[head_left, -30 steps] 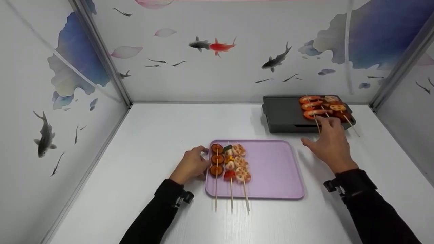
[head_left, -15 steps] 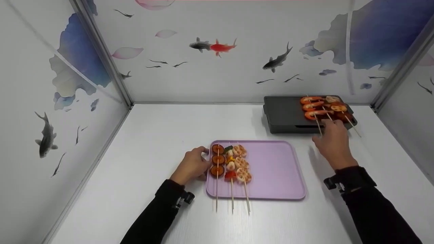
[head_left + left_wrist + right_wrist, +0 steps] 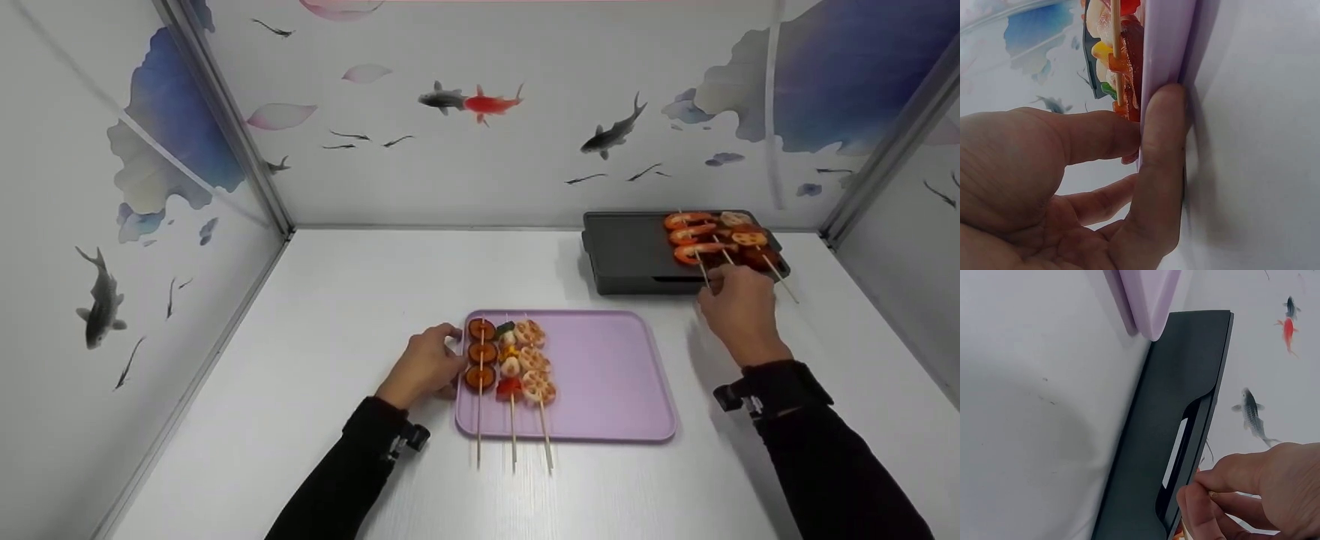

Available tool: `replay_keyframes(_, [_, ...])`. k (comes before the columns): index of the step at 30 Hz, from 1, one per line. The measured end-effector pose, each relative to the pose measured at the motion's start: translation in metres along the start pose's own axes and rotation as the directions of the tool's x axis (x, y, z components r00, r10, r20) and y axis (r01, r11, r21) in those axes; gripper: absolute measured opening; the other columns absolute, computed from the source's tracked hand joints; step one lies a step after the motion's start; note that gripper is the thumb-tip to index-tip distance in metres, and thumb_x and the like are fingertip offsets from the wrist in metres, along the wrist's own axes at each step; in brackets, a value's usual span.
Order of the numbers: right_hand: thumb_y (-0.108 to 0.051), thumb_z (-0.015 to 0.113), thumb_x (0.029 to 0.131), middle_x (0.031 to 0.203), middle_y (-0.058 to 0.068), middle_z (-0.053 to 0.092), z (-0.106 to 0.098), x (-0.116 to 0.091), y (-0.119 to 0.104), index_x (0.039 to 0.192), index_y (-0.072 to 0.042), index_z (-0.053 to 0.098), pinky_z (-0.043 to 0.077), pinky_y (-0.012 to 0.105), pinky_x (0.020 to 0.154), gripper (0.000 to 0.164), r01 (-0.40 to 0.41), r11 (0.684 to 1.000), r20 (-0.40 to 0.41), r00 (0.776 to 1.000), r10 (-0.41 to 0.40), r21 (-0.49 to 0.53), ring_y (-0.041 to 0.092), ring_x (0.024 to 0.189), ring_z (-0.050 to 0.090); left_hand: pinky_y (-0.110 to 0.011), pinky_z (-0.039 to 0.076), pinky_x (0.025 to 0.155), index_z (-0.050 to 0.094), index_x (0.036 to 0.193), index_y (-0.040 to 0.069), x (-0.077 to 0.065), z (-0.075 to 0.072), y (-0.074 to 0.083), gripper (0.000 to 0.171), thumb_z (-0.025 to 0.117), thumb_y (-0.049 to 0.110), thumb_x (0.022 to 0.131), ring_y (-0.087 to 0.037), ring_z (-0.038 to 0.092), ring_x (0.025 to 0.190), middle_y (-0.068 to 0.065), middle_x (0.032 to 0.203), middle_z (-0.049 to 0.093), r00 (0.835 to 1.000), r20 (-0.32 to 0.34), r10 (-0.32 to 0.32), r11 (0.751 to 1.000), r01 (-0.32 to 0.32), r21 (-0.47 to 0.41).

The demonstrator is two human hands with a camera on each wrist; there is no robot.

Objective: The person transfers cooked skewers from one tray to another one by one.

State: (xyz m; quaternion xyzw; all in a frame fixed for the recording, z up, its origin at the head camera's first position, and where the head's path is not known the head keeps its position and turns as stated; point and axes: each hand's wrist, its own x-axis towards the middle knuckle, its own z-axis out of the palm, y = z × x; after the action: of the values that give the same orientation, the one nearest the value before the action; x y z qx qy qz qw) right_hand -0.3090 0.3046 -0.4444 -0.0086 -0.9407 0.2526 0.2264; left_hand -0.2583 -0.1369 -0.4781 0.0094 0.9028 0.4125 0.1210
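Observation:
My left hand [image 3: 426, 364] grips the left edge of a lilac tray [image 3: 609, 375]; the left wrist view shows the thumb on its rim and a finger along the underside. On the tray's left part lie a skewer of round brown slices [image 3: 481, 352], a mixed vegetable skewer [image 3: 510, 366] and a lotus root skewer [image 3: 535, 361]. At the back right, my right hand [image 3: 742, 311] pinches the stick end of a shrimp skewer [image 3: 690, 235] at the front edge of a dark grey grill [image 3: 626, 247]. The fingertips partly hide the stick.
Beside the shrimp on the grill lie other skewers with lotus slices [image 3: 748, 238] and brown pieces [image 3: 756, 257]; one stick [image 3: 784, 285] juts over the front edge. White table [image 3: 360, 277] surrounds the tray. Printed panels [image 3: 480, 165] stand behind and at the sides.
My right hand has moved slightly right and down from above the grill's front edge, and its fingers have closed on the shrimp skewer's stick. My left hand and the tray stay put.

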Motion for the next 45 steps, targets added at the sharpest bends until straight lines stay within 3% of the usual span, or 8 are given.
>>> replay_keyframes(8, [-0.006,0.062,0.083,0.083,0.022,0.069,-0.005,0.002,-0.001,0.097,0.006,0.070,0.049,0.045,0.058,0.020,0.044,0.999,-0.037,0.998,-0.043,0.026,0.031,0.068,0.064,-0.035,0.056,0.052,0.048,0.131,0.008,-0.001,0.000,0.000,0.048,0.061,0.016,0.085,-0.021,0.067,0.060,-0.007,0.085,0.065,1.000,0.007,0.016,1.000,-0.016,-0.003])
replay_keyframes(14, [-0.008,0.062,0.083,0.086,0.021,0.069,-0.010,0.005,0.000,0.098,0.004,0.071,0.050,0.048,0.062,0.021,0.006,1.000,0.003,1.000,-0.006,0.021,0.032,0.076,0.063,-0.033,0.055,0.051,0.049,0.130,0.008,-0.001,0.000,0.000,0.047,0.062,0.019,0.087,-0.020,0.067,0.061,-0.007,0.084,0.065,1.000,-0.003,0.019,1.000,-0.019,0.012])
replay_keyframes(24, [-0.015,0.065,0.083,0.086,0.019,0.069,-0.018,0.011,0.000,0.097,0.000,0.072,0.044,0.031,0.053,0.022,-0.060,0.998,0.092,0.994,0.057,0.030,0.030,0.075,0.062,-0.034,0.055,0.050,0.049,0.129,0.007,-0.002,0.000,0.000,0.046,0.062,0.020,0.087,-0.022,0.067,0.059,-0.008,0.084,0.066,0.999,-0.004,0.034,0.999,-0.034,0.003])
replay_keyframes(36, [-0.022,0.068,0.084,0.081,0.013,0.073,-0.021,0.011,-0.003,0.100,-0.003,0.072,0.047,0.029,0.052,0.025,-0.179,0.979,0.221,0.963,0.154,0.095,0.015,0.065,0.065,-0.031,0.054,0.050,0.049,0.131,0.009,-0.001,-0.001,-0.001,0.047,0.061,0.020,0.087,-0.022,0.067,0.059,-0.005,0.083,0.065,1.000,-0.002,0.026,0.999,-0.026,0.022])
replay_keyframes(45, [-0.026,0.068,0.084,0.083,0.012,0.073,-0.024,0.012,-0.003,0.102,-0.005,0.072,0.048,0.029,0.055,0.028,-0.244,0.963,0.311,0.929,0.199,0.112,0.022,0.075,0.068,-0.032,0.054,0.050,0.049,0.130,0.009,0.000,0.000,-0.001,0.047,0.062,0.020,0.087,-0.021,0.067,0.062,-0.006,0.084,0.064,1.000,-0.001,0.017,1.000,-0.017,0.022])
